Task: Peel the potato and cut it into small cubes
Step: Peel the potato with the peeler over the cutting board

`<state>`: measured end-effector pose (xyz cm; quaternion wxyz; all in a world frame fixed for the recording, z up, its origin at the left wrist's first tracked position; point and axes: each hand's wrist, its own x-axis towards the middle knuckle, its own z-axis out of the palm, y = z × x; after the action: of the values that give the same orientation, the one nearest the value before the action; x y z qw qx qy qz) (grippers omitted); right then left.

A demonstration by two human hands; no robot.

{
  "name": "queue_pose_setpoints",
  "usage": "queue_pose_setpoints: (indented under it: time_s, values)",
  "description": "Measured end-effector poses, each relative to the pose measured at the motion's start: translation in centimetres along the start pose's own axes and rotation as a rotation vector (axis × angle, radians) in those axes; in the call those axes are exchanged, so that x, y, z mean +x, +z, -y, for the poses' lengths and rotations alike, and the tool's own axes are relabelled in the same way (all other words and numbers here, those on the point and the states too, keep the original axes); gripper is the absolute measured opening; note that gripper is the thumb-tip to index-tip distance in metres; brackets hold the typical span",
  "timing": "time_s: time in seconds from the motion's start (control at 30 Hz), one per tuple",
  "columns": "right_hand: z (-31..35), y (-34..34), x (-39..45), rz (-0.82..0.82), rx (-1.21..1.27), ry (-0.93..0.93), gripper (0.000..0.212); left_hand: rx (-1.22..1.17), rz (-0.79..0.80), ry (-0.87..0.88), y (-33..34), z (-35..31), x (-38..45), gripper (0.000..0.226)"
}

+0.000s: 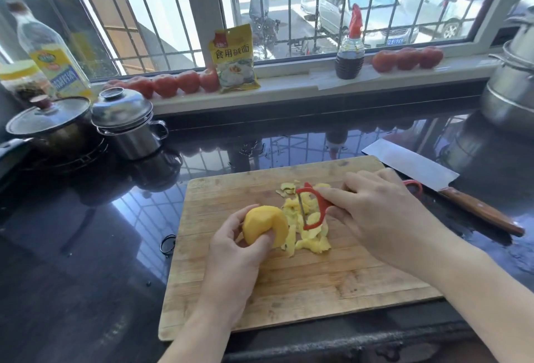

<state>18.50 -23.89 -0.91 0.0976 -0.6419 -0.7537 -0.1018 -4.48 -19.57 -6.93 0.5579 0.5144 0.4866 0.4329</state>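
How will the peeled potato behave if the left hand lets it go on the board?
The potato looks rounded, so it may roll on the flat board. Its peeled surface is probably wet and slippery. It looks solid in the left hand, so likely stiff and fairly heavy.

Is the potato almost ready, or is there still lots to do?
Peeling looks nearly done: the potato in the left hand shows yellow all over, and peels lie heaped on the board. The right hand holds the peeler. Cutting is all left: the knife lies untouched.
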Motion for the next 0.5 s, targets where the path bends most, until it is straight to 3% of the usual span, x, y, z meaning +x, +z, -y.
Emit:
queue_pose_setpoints:
  time_s: [0.23,0.4,0.5]
  values:
    - [3.2,-2.4,0.9,-0.095,-0.171,-0.305,0.043,0.169,0.031,-0.018,0.1,-1.0,-0.2,0.039]
    - [3.6,-2.6,1.4,-0.103,-0.191,-0.411,0.053,0.221,0.06,-0.055,0.0,-1.3,0.1,0.046]
    - [3.5,-2.5,1.7,-0.075,-0.219,-0.429,0.047,0.241,0.065,-0.059,-0.1,-1.3,0.1,0.046]
